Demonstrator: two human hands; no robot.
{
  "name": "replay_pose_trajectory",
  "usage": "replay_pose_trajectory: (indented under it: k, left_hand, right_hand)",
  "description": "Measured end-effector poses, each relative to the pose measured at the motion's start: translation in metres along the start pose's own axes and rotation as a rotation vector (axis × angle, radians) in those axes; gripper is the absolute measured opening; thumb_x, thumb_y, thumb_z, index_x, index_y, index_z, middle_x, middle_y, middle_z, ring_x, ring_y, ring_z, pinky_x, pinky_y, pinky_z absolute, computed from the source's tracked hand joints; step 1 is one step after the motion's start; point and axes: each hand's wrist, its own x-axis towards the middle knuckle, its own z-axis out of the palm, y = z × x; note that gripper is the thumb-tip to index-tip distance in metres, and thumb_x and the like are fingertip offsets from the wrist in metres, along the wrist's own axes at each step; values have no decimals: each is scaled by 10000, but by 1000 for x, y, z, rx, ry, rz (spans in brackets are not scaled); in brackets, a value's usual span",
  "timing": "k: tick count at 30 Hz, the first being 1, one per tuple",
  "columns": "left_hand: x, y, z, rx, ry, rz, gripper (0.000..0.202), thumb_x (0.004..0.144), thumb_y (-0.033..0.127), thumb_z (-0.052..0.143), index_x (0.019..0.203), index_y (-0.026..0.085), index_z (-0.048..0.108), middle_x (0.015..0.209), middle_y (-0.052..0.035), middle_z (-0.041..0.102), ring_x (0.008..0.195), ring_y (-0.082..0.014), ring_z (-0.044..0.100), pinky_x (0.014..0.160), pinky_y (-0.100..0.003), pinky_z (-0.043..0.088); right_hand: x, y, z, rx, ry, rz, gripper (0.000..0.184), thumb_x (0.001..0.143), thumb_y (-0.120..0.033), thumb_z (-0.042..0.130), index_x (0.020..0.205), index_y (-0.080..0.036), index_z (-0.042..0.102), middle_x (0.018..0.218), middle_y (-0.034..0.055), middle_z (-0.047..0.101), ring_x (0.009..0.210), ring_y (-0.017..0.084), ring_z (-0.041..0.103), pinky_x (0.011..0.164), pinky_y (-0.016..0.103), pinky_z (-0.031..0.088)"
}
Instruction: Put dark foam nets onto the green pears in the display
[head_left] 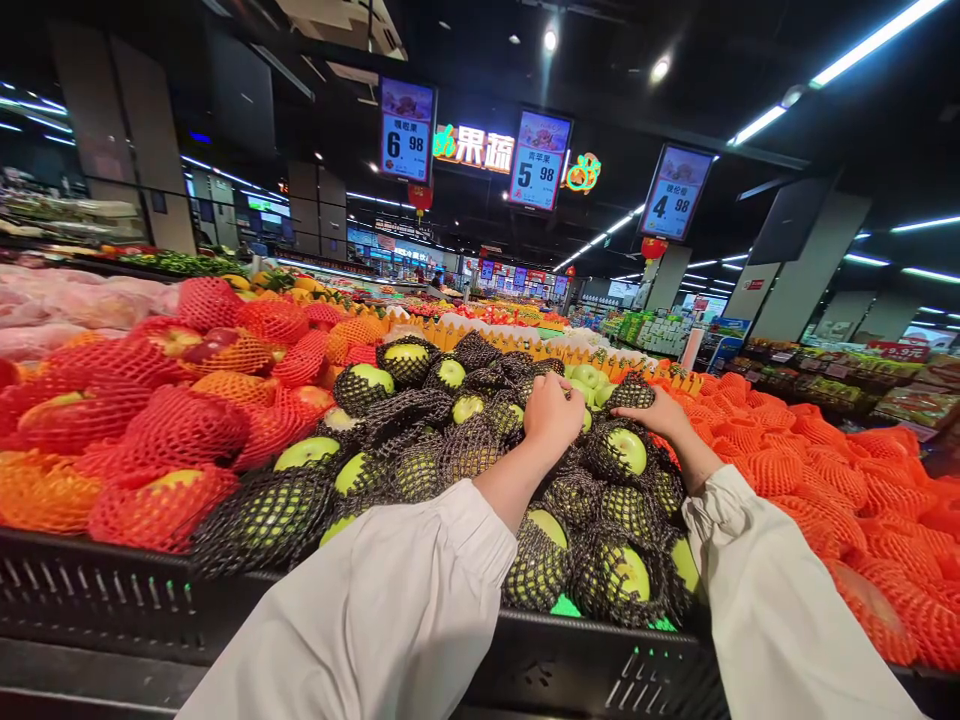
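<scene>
A heap of green apples in black foam nets (465, 450) fills the middle of a black display bin (585, 670). My left hand (551, 415) reaches into the far part of the heap with its fingers curled down around a netted apple. Just to its right, my right hand (660, 412) lies palm down on another netted green apple (626, 450), fingers closed over a net at the pile's far edge. Both arms wear white sleeves. A few bare green apples (589, 380) show behind the hands.
Red and orange netted fruit (172, 420) is piled to the left, and orange netted fruit (825, 470) to the right. Price screens (535, 160) hang overhead. Shelves and further produce stands fill the store behind.
</scene>
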Motion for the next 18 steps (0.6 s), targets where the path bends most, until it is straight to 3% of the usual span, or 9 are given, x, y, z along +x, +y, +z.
replay_pose_trajectory:
  k: [4,9,14,18]
  left_hand:
    - [0,0,1,7,2,-5,79,896,263,503,939,223,557,1173,-77,603,986,-220,624,816,-318,448]
    - [0,3,0,12,17,14,91,896,261,506,953,222,565,1174,-77,605,946,-213,629,836,-324,454]
    - [5,8,-18,12,176,52,122,897,259,502,978,215,582,1183,-95,603,1099,-246,576,965,-344,435]
    - [12,3,-33,129,402,13,185,881,279,526,1028,215,619,1450,-156,454,1389,-327,347,1090,-459,343]
  right_hand:
    - [-11,-23,9,59,-192,-13,970,458,-460,925,1296,-148,549,1220,144,679,1135,341,636,1033,490,486]
    - [-13,-27,5,199,-366,24,792,550,-491,900,1227,-177,634,1188,111,709,1105,323,663,1046,467,496]
    - [-11,-22,3,198,-347,149,698,710,-744,688,1073,-149,728,1202,166,703,1155,358,640,1106,499,432]
    - [-10,-18,9,391,-275,94,757,808,-818,474,1139,-179,709,1266,150,679,1236,312,600,1070,446,471]
